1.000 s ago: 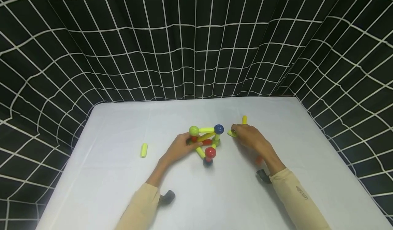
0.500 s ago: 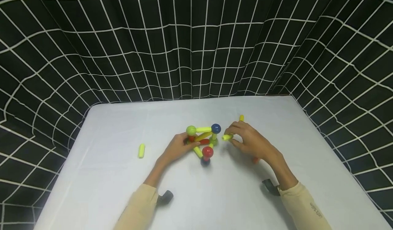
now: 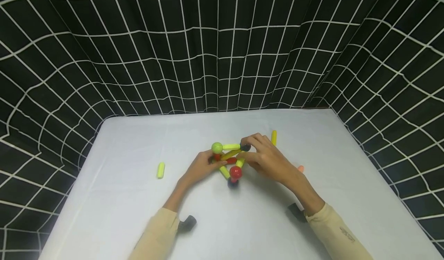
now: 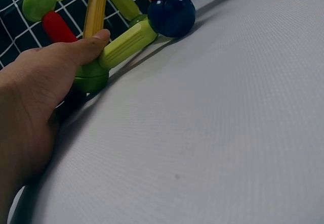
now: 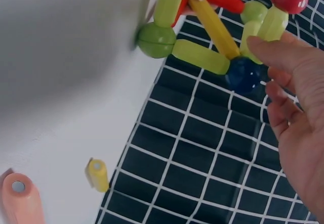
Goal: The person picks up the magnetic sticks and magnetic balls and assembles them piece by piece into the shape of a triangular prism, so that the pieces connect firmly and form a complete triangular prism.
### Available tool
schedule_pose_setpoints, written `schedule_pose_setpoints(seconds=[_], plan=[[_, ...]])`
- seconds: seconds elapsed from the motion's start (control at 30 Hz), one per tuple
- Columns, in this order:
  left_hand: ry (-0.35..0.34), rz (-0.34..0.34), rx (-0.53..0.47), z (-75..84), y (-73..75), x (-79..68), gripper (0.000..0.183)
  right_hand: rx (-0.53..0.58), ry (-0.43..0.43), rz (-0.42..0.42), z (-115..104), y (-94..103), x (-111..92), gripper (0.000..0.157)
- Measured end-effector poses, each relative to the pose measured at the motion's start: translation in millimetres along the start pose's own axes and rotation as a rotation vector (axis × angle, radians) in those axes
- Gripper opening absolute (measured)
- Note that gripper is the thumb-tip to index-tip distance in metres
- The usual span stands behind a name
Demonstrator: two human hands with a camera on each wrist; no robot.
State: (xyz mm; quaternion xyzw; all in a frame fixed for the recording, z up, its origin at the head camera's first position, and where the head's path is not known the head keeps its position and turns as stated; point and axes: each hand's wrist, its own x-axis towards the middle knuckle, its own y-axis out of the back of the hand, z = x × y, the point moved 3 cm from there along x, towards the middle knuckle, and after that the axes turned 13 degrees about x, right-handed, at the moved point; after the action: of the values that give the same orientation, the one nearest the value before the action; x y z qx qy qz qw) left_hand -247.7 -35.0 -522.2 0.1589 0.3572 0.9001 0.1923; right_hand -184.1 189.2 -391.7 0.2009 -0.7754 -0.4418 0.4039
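Note:
A frame of magnetic rods and balls stands mid-table in the head view. Its upper corners show a light green ball (image 3: 217, 148), a blue ball (image 5: 243, 75) and a red ball (image 3: 236, 172). My left hand (image 3: 201, 167) grips the frame's left corner; in the left wrist view its thumb lies by a yellow rod (image 4: 95, 11), above a lower green ball (image 4: 92, 77). From the right, my right hand (image 3: 267, 160) pinches a yellow-green rod (image 5: 273, 24) between thumb and fingers. That rod spans between the red and blue balls in the right wrist view.
A loose light green rod (image 3: 161, 170) lies to the left. Beyond the right hand is a yellow rod (image 3: 274, 137), and a salmon rod (image 5: 23, 198) with a metal tip shows partly behind the right forearm. A black curtain (image 3: 208, 52) with white grid lines surrounds the table's far sides.
My right hand has lifted the yellow-green rod from the table and brought it left to the frame's blue and red balls. The left hand keeps its hold on the frame.

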Motion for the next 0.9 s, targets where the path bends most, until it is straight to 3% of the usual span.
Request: schedule_pose_setpoints(seconds=[0.17,0.23,0.33,0.43,0.53,0.67,0.9], plan=[[0.002,-0.012,0.002,-0.4,-0.9,0.1,0.032,0.001,-0.012,0.020,5.0,-0.4,-0.2,0.040],[-0.002,-0.013,0.005,-0.3,-1.1,0.6,0.032,0.013,-0.059,0.024,7.8,-0.7,-0.8,0.042],[-0.006,-0.007,0.007,1.0,0.1,1.0,0.033,0.096,-0.239,0.007,18.1,-3.7,-2.3,0.050],[0.000,-0.002,0.000,1.3,1.1,1.1,0.034,0.279,-0.476,-0.045,35.8,-11.9,-6.9,0.059],[0.016,-0.009,-0.007,0.7,1.3,0.5,0.035,0.466,-0.602,-0.137,55.4,-26.4,-12.1,0.059],[0.027,-0.019,-0.001,0.1,0.9,0.1,0.035,0.596,-0.590,-0.275,73.8,-42.0,-11.5,0.048],[0.027,-0.010,-0.001,-0.2,-0.2,-0.8,0.036,0.655,-0.568,-0.395,86.4,-44.7,-0.6,0.039]])
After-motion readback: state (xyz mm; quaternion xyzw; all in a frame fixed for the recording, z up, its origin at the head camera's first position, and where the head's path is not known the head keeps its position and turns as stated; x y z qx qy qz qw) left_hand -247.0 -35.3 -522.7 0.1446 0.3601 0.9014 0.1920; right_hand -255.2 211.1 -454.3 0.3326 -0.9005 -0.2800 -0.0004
